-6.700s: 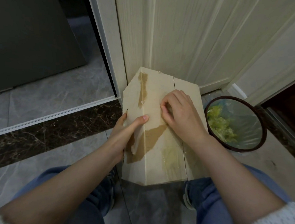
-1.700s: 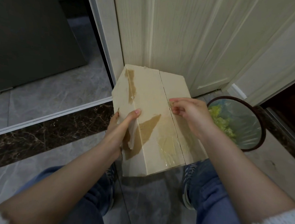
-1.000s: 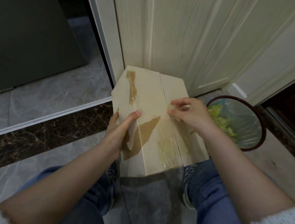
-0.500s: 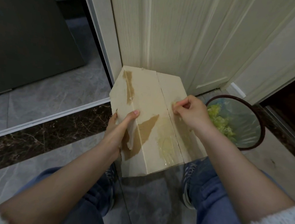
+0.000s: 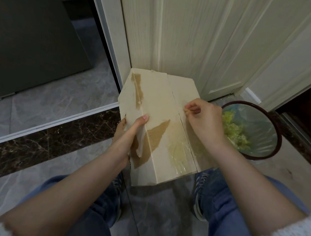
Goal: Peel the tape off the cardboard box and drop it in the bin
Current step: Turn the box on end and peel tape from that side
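1. Between the knees, the cardboard box (image 5: pixel 160 121) stands tilted against the door; the left hand (image 5: pixel 131 127) grips its left edge.
2. Right hand (image 5: pixel 204 120) pinches a clear tape (image 5: pixel 181 151) end by the flap seam.
3. Tape runs along that seam toward the body.
4. Just right of the pinching hand sits the bin (image 5: pixel 278 141), so the right hand is nearer.
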Demonstrator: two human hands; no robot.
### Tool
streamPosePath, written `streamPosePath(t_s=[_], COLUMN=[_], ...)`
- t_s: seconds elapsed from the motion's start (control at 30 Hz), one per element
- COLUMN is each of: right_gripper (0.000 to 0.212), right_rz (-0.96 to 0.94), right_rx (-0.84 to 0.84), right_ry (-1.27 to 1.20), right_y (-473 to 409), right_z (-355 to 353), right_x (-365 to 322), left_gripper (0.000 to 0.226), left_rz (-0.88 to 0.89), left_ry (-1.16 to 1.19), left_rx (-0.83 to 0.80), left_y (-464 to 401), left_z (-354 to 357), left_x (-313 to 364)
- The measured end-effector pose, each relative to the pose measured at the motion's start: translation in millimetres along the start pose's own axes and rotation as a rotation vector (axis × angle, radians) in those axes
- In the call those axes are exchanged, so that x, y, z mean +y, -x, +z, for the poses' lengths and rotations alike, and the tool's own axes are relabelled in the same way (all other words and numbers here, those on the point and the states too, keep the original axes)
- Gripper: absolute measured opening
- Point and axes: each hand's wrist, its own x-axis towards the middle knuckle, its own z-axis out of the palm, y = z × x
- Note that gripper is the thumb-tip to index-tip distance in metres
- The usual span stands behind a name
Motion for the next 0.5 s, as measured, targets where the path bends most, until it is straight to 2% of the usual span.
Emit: streamPosePath(t_s=[0.2, 0.3, 0.5], right_gripper=[0.009, 0.014, 0.028], right_rz=[0.039, 0.203, 0.336], right_rx=[-0.096, -0.18, -0.215], right_ry=[-0.113, -0.219, -0.252], right_y=[0.6, -4.5, -6.3], right_z=[-6.4, -7.6, -7.5], right_x=[-8.3, -7.3, 1.3], left_gripper=[0.12, 0.122, 0.125], left_rz=[0.002, 0.001, -0.007], left_ry=[0.002, -0.003, -0.02], left_rx=[-0.002, 0.004, 0.006], left_y=[-1.3, -1.6, -2.8], left_z=[-3.1, -2.5, -2.1], left_x=[-2.4, -2.4, -3.7])
